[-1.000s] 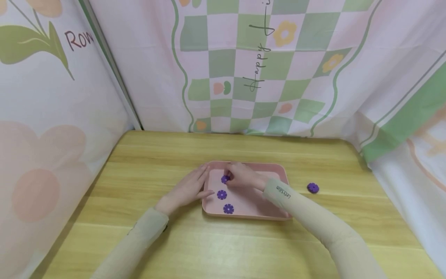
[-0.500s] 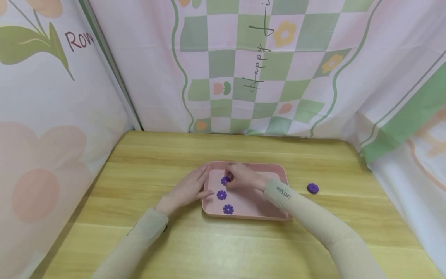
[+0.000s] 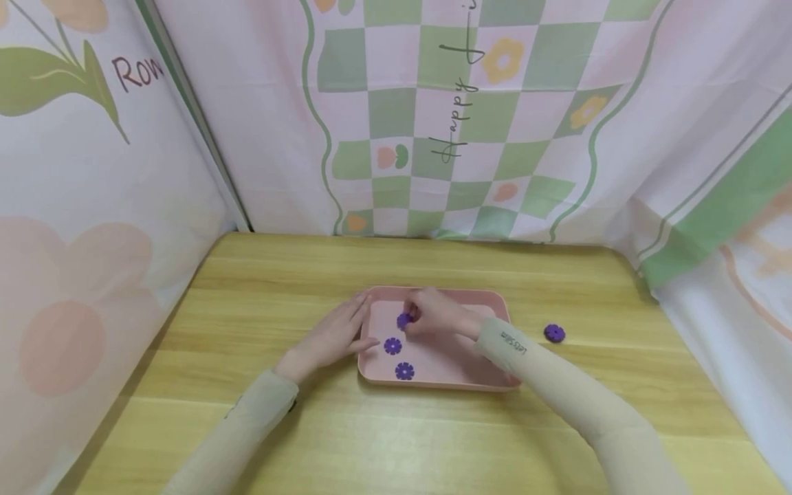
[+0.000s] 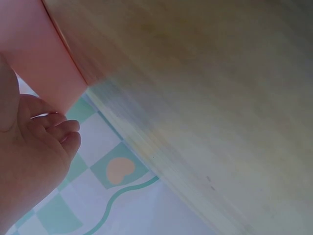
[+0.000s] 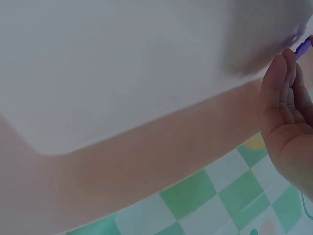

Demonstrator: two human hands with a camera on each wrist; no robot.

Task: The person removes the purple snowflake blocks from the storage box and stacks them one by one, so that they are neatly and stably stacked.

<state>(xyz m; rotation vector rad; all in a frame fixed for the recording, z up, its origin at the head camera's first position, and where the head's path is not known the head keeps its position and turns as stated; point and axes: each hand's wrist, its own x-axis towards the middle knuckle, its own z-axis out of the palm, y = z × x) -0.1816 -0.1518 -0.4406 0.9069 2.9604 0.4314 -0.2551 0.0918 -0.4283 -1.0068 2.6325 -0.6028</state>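
Between the thumb and fingers of my right hand [image 3: 438, 313] is a purple flower-shaped plastic disc [image 3: 403, 321], pinched over the back left part of the pink tray [image 3: 448, 357]. In the right wrist view, the same disc [image 5: 302, 48] shows edge-on at the fingertips, apart from the tray floor. Two similar purple discs lie flat in the tray: one disc [image 3: 392, 346] beside my left thumb, another disc [image 3: 405, 371] near the front wall. My left hand [image 3: 329, 338] rests on the tray's left rim, fingers extended along it and thumb reaching over the inside.
Right of the tray, one or more purple discs [image 3: 554, 333] lie on the wooden table [image 3: 346, 440]; whether they are stacked is hard to tell. Printed curtains [image 3: 272, 137] hang behind and on both sides of the table.
My right hand has shifted slightly to the right with the pinched disc, which seems lifted a little. The left hand and the other discs have stayed in place.
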